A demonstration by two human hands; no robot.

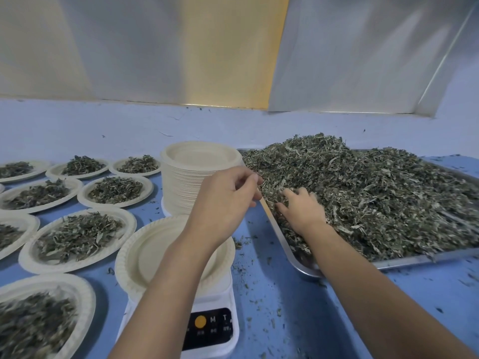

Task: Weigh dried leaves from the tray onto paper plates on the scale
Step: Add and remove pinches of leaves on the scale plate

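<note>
One, my right hand [302,208], grips dried leaves [375,193] at the tray [283,242] rim; my left hand [228,200] hovers beside, fingers bunched, contents unclear.

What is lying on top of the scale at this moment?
A paper plate, empty where visible, sits on the scale. The left forearm covers part of it.

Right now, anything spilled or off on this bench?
Yes: leaf crumbs are spilled across the blue table between the scale and the tray, with a small clump beside the tray rim. The dried leaves are heaped above that rim, so more may slide off. Nothing looks tipped or damaged.
</note>
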